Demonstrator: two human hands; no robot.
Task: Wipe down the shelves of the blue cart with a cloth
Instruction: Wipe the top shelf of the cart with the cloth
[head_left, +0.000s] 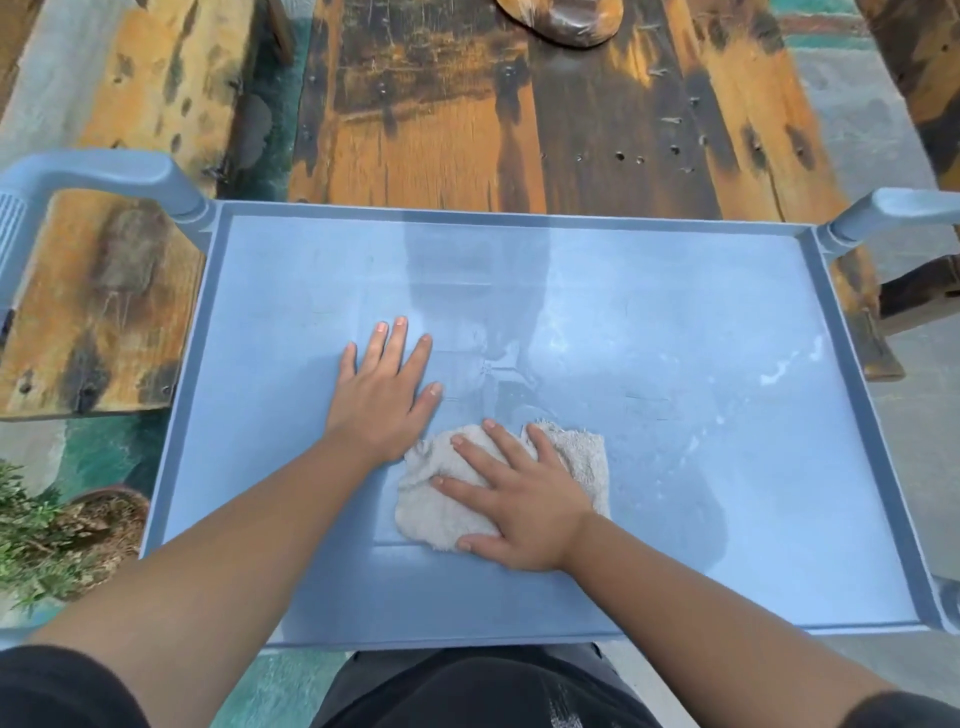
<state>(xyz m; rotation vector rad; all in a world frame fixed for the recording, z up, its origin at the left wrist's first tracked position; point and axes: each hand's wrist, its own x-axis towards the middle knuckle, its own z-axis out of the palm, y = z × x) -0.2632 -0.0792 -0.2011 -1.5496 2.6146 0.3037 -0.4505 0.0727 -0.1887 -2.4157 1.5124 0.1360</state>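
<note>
Greenery fills the far left edge as we look down: a potted plant (36, 540) stands on the ground beside the cart, and above it a weathered wooden bench (98, 306) shows under the cart's left handle (98, 174). Moving inward, we reach the top shelf (675, 322) of the blue cart (192, 374), a flat tray with a raised darker rim, directly in front of us.

Our left hand (384, 395) lies flat on the bare shelf surface left of centre, fingers straight and slightly spread, holding nothing. Just to its right and a little nearer to us, the cloth (441, 514), a pale bunched towel, lies on the shelf toward the near side. Our right hand (519, 504) presses down on it with straight, spread fingers, palm over the cloth's right part, not curled round it. The two hands are near each other but do not touch.

Behind the cart, a stained wooden table (467, 104) runs away from us, with a brown wrapped object (566, 15) at its far end, cut off by the frame. Further right, white smudges (789, 369) mark the shelf near its right rim, and the right handle (904, 208) juts out at the corner.
</note>
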